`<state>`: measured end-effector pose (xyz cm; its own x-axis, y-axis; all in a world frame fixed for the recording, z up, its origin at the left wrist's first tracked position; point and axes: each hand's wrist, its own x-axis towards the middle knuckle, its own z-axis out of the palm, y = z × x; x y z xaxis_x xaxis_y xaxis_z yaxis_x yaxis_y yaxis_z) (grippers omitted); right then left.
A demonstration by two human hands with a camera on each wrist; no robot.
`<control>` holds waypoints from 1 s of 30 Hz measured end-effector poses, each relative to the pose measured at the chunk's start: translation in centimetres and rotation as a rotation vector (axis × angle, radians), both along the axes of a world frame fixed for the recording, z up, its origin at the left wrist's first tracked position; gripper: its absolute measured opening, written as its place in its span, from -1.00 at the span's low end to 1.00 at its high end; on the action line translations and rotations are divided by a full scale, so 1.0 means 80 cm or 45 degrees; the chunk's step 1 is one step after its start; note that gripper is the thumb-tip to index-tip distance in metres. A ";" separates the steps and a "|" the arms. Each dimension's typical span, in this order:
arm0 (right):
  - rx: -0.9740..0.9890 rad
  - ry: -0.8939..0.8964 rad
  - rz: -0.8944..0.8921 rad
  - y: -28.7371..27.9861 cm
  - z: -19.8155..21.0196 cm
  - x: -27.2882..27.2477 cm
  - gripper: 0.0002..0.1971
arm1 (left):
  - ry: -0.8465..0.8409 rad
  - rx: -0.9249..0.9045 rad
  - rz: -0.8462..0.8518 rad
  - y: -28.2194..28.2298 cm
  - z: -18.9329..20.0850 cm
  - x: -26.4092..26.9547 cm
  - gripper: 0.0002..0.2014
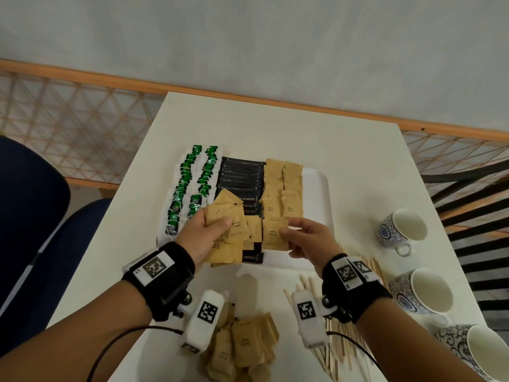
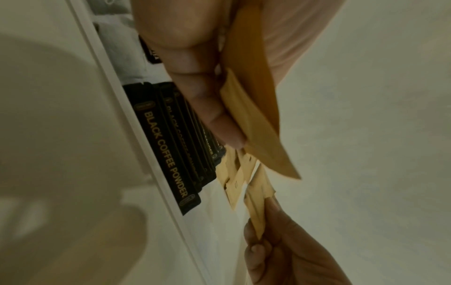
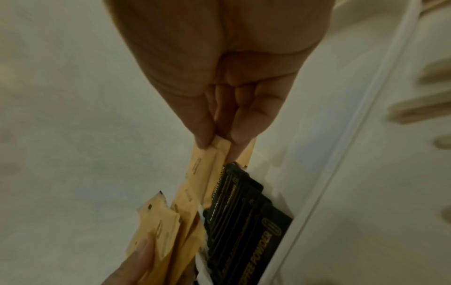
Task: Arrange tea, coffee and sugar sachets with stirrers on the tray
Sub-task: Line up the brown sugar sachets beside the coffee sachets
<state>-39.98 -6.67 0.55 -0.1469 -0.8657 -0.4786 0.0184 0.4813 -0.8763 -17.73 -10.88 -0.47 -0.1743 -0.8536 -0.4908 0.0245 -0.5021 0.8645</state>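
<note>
Hiding nearer coffee sachets (image 1: pixel 249 199), left hand (image 1: pixel 205 232) grips sugar sachets (image 1: pixel 228 230).

Bare tray (image 1: pixel 316 188) strip right of sugar rows (image 1: pixel 282 188); cups (image 1: pixel 400 228) and stirrers (image 1: pixel 338 351) crowding the right.

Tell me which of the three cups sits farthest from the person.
The cup with the blue floral pattern, nearest the tray's right edge. The other two cups sit closer to the person, down the table's right side.
</note>
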 end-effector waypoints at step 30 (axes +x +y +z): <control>0.083 0.647 0.156 -0.064 -0.041 -0.019 -0.86 | 0.068 0.035 0.062 -0.021 0.004 0.002 -0.69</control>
